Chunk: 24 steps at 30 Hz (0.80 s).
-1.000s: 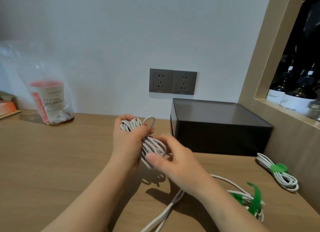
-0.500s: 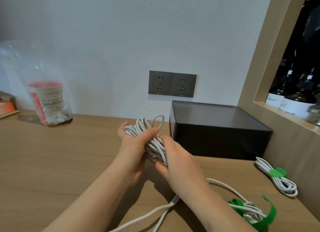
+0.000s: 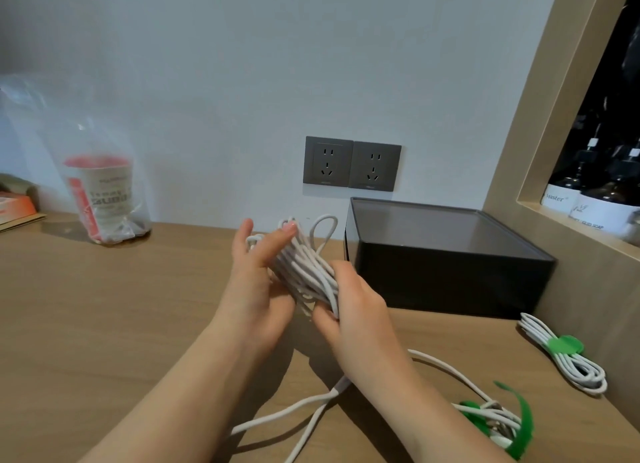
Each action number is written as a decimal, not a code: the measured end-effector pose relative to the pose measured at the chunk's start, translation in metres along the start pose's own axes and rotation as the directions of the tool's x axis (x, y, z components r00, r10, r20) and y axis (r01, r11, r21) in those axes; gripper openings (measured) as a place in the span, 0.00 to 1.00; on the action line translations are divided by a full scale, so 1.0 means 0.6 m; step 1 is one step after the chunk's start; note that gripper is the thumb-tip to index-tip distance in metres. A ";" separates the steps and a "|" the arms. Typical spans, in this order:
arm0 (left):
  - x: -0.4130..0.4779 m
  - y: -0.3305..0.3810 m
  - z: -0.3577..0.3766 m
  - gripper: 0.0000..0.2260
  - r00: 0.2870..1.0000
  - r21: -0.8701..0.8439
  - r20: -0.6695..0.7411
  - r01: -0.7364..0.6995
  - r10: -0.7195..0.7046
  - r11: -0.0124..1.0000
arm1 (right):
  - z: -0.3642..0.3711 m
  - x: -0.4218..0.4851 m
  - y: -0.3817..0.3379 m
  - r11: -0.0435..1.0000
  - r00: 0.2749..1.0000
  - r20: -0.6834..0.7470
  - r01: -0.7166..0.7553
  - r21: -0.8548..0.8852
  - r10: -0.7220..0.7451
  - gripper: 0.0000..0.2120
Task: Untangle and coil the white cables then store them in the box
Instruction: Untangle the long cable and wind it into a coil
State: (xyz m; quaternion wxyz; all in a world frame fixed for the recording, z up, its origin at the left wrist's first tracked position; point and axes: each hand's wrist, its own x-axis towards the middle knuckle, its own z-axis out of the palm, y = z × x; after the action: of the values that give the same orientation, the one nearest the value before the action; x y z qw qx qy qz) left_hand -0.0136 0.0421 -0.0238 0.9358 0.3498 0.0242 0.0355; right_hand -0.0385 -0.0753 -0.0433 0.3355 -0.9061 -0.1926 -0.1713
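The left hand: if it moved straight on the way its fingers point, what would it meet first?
The left hand points up and away; past the held cable bundle, probably the wall near the sockets, though depth is unclear.

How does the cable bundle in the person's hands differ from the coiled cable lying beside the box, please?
The bundle in the hands is held above the table by the left hand and right hand; the coiled cable by the box lies on the table. The held bundle has no tie; the other is bound with a green tie. Both are white.
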 end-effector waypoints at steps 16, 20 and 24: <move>-0.010 -0.030 0.001 0.25 0.985 0.350 0.061 0.129 -0.160 0.928 | -0.011 0.005 0.011 0.976 0.997 -0.038 -0.068 -0.207 0.062 0.14; 0.010 -0.029 -0.014 0.18 0.969 0.222 -0.103 0.244 -0.226 0.944 | -0.012 0.004 -0.001 0.959 0.997 0.060 0.066 -0.274 -0.051 0.16; 0.021 -0.023 -0.019 0.05 0.943 0.175 -0.190 0.308 -0.275 0.935 | -0.006 0.004 -0.006 0.950 0.987 0.116 0.137 -0.281 -0.108 0.18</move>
State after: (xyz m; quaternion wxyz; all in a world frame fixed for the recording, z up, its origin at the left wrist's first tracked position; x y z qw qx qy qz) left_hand -0.0010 0.0402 -0.0419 0.8850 0.4317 0.1554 -0.0785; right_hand -0.0387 -0.0743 -0.0375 0.1788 -0.9390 -0.2378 -0.1727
